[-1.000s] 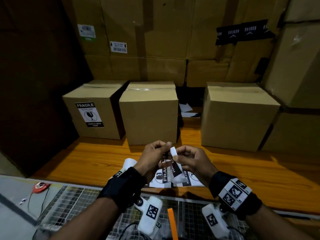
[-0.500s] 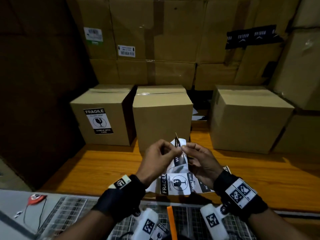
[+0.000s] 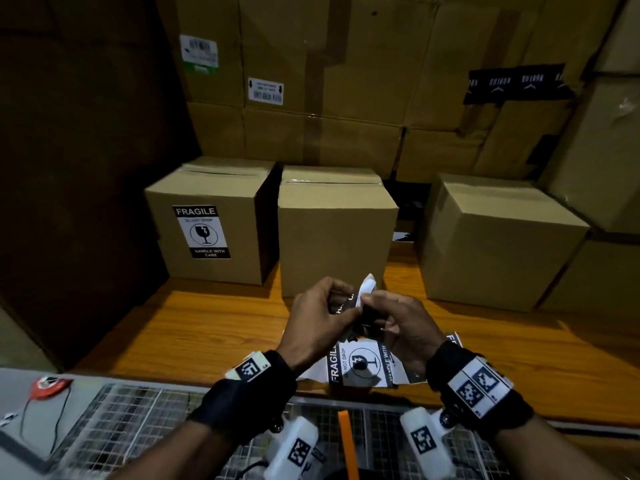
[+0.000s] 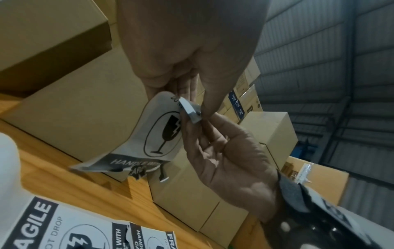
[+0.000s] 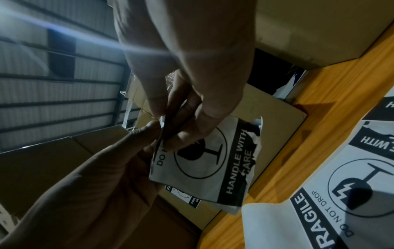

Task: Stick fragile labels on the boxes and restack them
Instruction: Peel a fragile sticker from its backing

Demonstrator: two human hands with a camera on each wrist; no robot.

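Head: left hand and right hand both pinch one label, held above table in front of middle box
Left wrist: fingertips nip peeled corner
Right wrist: thumb on label edge

Three boxes stand in a row across the wooden platform: labelled box left, middle box, right box. Loose labels lie near the front edge; stacked cartons rise behind.
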